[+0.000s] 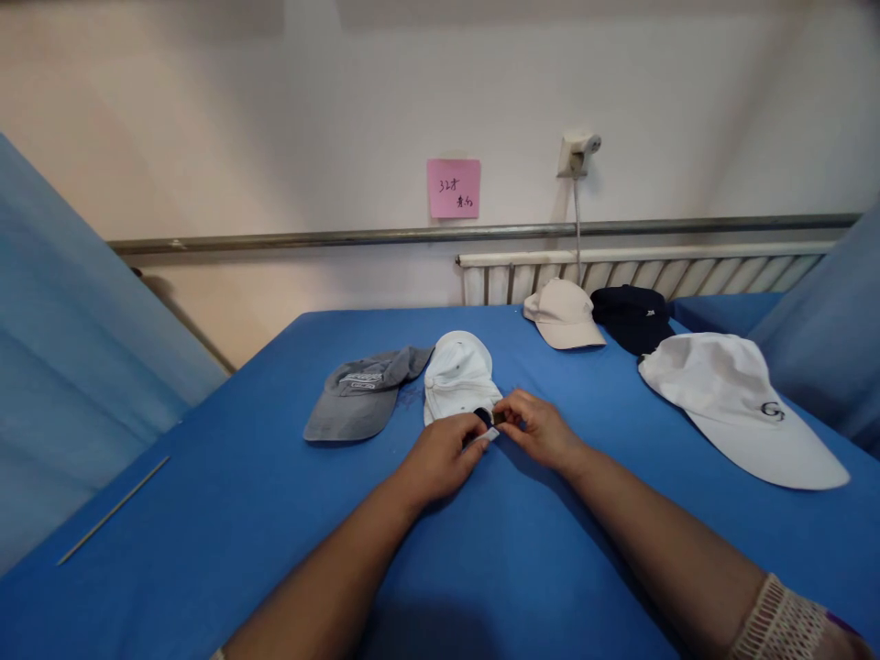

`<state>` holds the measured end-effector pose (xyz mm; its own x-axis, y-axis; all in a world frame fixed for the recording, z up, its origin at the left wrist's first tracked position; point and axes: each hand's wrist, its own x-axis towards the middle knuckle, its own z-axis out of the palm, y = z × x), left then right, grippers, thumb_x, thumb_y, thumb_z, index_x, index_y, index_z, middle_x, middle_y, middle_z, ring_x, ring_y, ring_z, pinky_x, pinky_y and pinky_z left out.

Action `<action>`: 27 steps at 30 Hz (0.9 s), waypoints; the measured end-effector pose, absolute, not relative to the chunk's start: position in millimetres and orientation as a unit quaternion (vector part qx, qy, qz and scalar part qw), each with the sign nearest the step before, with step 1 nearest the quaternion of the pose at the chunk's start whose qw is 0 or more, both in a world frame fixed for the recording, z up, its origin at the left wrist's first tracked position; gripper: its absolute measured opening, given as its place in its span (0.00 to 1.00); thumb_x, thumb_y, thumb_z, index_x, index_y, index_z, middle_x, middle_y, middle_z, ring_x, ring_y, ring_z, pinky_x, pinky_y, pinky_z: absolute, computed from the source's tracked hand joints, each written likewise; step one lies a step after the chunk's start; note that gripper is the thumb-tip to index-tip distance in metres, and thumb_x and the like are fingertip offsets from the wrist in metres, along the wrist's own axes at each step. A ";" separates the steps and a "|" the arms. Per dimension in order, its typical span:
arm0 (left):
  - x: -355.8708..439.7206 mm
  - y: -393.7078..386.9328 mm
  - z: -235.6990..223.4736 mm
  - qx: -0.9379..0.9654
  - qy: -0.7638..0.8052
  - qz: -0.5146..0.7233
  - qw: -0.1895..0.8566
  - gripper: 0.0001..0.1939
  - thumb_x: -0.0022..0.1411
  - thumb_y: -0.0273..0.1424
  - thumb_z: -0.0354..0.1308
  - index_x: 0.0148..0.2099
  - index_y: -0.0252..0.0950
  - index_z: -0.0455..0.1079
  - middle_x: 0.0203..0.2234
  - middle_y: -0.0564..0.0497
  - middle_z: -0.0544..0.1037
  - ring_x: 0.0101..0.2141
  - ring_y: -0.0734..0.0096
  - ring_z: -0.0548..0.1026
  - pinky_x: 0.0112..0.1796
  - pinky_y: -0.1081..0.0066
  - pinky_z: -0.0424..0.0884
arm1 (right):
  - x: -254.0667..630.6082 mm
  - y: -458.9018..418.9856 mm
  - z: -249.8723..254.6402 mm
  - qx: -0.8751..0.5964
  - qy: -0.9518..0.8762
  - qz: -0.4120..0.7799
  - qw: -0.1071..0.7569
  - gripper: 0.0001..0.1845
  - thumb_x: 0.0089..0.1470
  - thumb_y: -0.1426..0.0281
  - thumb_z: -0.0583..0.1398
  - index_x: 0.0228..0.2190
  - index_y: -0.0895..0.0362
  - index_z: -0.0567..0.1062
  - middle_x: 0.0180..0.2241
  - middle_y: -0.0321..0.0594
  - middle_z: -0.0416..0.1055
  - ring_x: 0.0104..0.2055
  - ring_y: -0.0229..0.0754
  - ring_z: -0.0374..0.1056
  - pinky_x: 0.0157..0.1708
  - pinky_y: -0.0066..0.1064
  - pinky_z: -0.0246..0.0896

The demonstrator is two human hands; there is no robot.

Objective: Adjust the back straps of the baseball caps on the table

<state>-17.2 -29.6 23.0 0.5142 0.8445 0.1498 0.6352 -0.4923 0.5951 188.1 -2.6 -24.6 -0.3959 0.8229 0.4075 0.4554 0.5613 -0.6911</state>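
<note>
A pale, whitish baseball cap (459, 376) lies on the blue-covered table with its brim pointing away from me and its back strap toward me. My left hand (446, 454) is closed on the near end of that strap, thumb and fingers pinching it. Opposite it, my right hand (540, 429) pinches a small brass-coloured buckle (499, 417) on the strap. Between the two hands a dark opening shows under the cap's back edge. To the left, close by, rests a grey baseball cap (357, 394) with white lettering.
A beige cap (564, 312), a navy cap (629, 313) and a large white cap (729, 399) sit at the right. A thin stick (114, 510) lies at the left. Behind the table (261, 477) are a radiator (619, 268) and a wall rail (309, 240). Blue curtains hang at both sides.
</note>
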 end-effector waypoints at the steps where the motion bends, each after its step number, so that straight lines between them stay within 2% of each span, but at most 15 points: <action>1: -18.3 -27.1 21.5 0.818 0.456 0.239 0.259 0.10 0.64 0.36 0.52 0.36 0.36 0.71 0.28 0.52 0.76 0.28 0.71 0.71 0.30 0.72 0.62 | 189.2 -2.7 -23.5 -0.399 -0.802 0.235 0.377 0.09 0.53 0.77 0.59 0.37 0.55 0.73 0.34 0.37 0.68 0.33 0.37 0.66 0.35 0.30 0.63; 4: -20.4 -20.1 14.6 0.773 0.481 0.283 0.302 0.13 0.65 0.37 0.51 0.37 0.35 0.72 0.25 0.54 0.75 0.27 0.71 0.70 0.29 0.73 0.63 | 190.5 -3.6 -21.2 -0.390 -0.810 0.216 0.382 0.09 0.54 0.77 0.59 0.38 0.55 0.73 0.36 0.38 0.71 0.35 0.39 0.68 0.37 0.31 0.63; 9: -20.9 -16.6 11.4 0.761 0.488 0.308 0.297 0.13 0.64 0.36 0.52 0.42 0.37 0.76 0.32 0.51 0.80 0.32 0.69 0.74 0.35 0.71 0.66 | 187.5 -7.5 -19.5 -0.365 -0.822 0.205 0.387 0.10 0.56 0.77 0.58 0.40 0.55 0.73 0.37 0.40 0.72 0.37 0.40 0.69 0.38 0.32 0.64; 14: -19.8 -19.5 14.0 0.742 0.500 0.320 0.312 0.11 0.61 0.36 0.55 0.40 0.36 0.75 0.29 0.52 0.79 0.29 0.70 0.73 0.31 0.72 0.66 | 184.8 -8.7 -21.4 -0.371 -0.821 0.210 0.381 0.10 0.56 0.76 0.58 0.40 0.54 0.73 0.37 0.39 0.72 0.36 0.40 0.69 0.36 0.32 0.64; 27: -17.6 -19.9 13.0 0.737 0.488 0.327 0.334 0.11 0.61 0.36 0.55 0.39 0.35 0.75 0.29 0.52 0.78 0.29 0.71 0.71 0.31 0.72 0.66 | 184.7 -8.5 -20.0 -0.381 -0.799 0.225 0.407 0.08 0.54 0.75 0.60 0.38 0.54 0.74 0.33 0.37 0.71 0.34 0.39 0.68 0.35 0.31 0.63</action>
<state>-17.6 -19.9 13.0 0.3099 0.9377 0.1571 0.5002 -0.3013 0.8118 184.7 -8.5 -20.0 -0.3785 0.7921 0.4788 0.4255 0.6083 -0.6700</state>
